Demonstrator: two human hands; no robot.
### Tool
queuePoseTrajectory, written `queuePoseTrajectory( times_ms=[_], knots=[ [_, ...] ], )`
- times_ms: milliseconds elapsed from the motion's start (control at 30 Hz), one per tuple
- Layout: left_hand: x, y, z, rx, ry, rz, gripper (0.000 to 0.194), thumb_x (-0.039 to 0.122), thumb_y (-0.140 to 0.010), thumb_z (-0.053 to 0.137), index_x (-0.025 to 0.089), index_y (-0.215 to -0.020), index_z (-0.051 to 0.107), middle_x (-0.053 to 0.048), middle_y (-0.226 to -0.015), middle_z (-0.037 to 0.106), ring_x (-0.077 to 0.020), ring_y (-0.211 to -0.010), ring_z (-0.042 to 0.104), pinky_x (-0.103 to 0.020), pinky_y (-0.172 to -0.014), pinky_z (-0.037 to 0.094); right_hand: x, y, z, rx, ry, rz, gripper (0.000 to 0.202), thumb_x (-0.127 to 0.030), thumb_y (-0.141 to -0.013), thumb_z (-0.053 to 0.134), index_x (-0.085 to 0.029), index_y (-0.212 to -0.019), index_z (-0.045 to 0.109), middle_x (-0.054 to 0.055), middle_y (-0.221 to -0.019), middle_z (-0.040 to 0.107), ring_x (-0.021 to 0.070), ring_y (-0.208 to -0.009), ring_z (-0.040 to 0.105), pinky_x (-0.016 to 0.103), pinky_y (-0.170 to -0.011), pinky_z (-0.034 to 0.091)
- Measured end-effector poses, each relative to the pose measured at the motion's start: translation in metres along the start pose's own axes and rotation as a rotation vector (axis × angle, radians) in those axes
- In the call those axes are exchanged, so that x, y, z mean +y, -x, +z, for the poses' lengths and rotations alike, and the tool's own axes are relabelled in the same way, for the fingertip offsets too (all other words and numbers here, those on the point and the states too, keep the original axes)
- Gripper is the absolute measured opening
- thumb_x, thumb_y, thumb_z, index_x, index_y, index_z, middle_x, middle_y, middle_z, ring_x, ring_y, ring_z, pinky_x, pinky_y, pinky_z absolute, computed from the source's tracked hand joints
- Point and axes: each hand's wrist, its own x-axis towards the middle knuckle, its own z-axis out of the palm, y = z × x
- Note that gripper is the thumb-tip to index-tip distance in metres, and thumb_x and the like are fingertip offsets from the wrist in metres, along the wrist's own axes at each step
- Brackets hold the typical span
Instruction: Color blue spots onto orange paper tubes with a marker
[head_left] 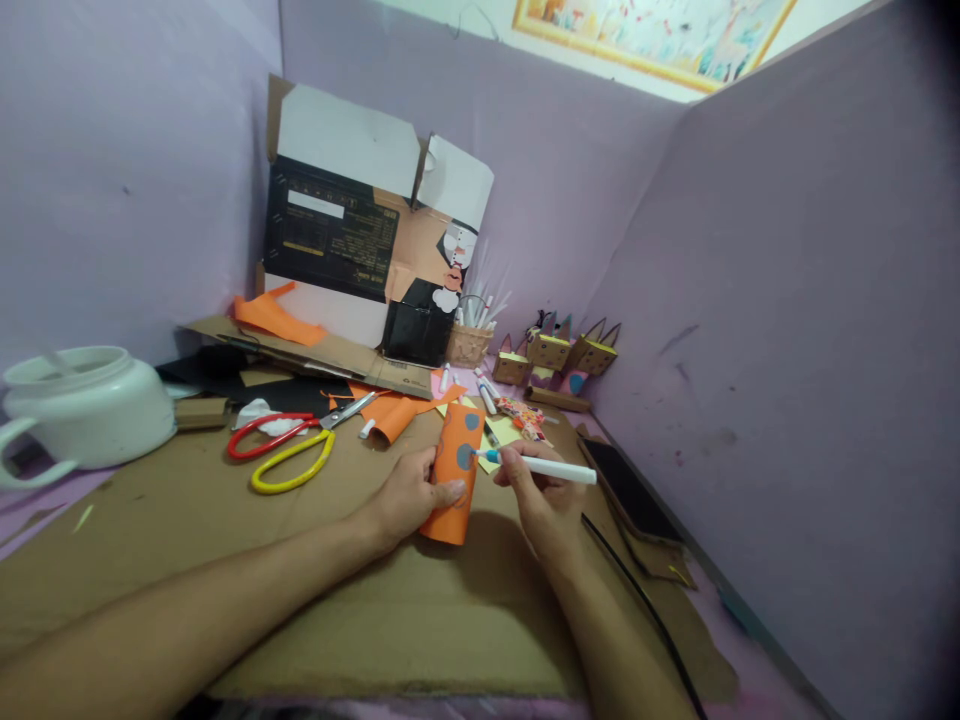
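My left hand (pixel 411 498) is closed around the lower part of an orange paper tube (pixel 454 490), its thumb pressed on the front. Several blue-grey spots show on the tube, and some circles are only outlined. In my right hand (pixel 541 500) is a white felt-tip marker (pixel 555 468) with a blue collar, pinched between thumb and fingers. Its tip touches, or nearly touches, a blue-grey spot in the middle of the tube. Left of the tube lie scissors (pixel 300 440) with one red and one yellow handle. A second rolled orange paper (pixel 396 416) rests behind.
A white pot (pixel 90 405) stands at the left. Flattened cardboard packaging (pixel 337 215) leans on the back wall. Beside it are a cup of markers (pixel 471 343) and small cardboard animal figures (pixel 551 350). A phone (pixel 637 487) and a black cable (pixel 645 605) lie at the right.
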Motion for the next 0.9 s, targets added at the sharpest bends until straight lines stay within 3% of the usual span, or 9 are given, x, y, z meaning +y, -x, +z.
queuePoseTrajectory(
  times_ms=[333, 900],
  knots=[
    [0.0019, 0.0002, 0.0005, 0.011, -0.002, -0.011, 0.038, 0.032, -0.057, 0.075, 0.014, -0.088, 0.063, -0.005, -0.086, 0.069, -0.0241, -0.084, 0.061, -0.031, -0.074, 0.046, -0.0032, -0.0003, 0.0002, -0.03, -0.022, 0.017, 0.021, -0.035, -0.082, 0.064, -0.017, -0.071, 0.065, -0.001, -0.051, 0.061, 0.0132, -0.046, 0.059, 0.023, -0.045, 0.048],
    [0.0015, -0.0003, 0.0013, 0.013, -0.014, -0.003, 0.042, 0.032, -0.058, 0.074, 0.012, -0.092, 0.061, -0.006, -0.089, 0.068, -0.0242, -0.087, 0.061, -0.032, -0.075, 0.048, 0.0021, -0.0004, -0.0001, 0.003, 0.013, 0.0, 0.019, -0.035, -0.083, 0.064, -0.017, -0.077, 0.067, 0.0, -0.055, 0.063, 0.0139, -0.05, 0.06, 0.024, -0.049, 0.048]
  ],
)
